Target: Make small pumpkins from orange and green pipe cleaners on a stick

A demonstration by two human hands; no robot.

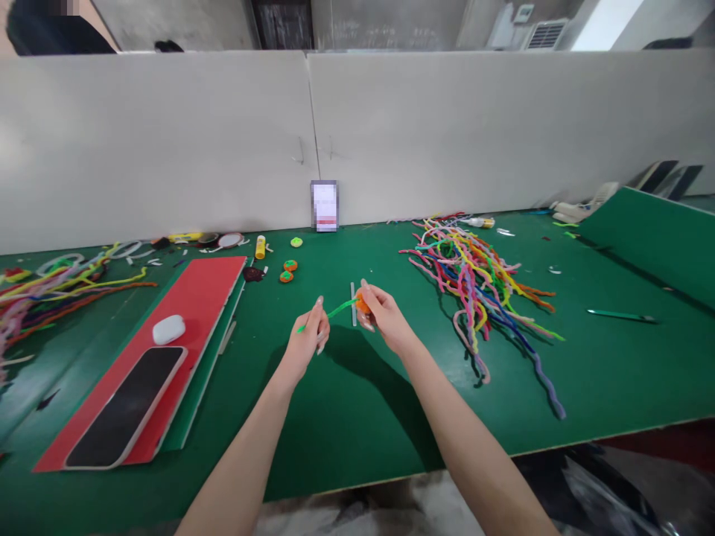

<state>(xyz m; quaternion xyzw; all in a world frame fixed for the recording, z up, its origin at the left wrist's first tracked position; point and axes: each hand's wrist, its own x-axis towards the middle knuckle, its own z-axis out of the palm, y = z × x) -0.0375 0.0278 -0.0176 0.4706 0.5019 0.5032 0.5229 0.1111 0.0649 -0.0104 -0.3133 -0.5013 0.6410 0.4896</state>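
Observation:
Above the middle of the green table, my right hand (380, 313) pinches a small orange coil (362, 301) of what looks like pipe cleaner. A green pipe cleaner (342, 307) stretches from that coil to my left hand (310, 327), whose closed fingers grip it, a short end poking out on the far side. Just behind the coil a thin pale strip (353, 305) lies on the table. Two small orange discs with green on top (290, 265) sit further back to the left, and a light green disc (296, 242) is behind them.
A pile of coloured pipe cleaners (474, 275) lies to the right, with a green pen-like stick (621, 316) beyond. At left, red board (215, 286) carries a phone (128, 406) and a white case (168, 329). A blurred upright screen (325, 206) leans on the partition (195, 141).

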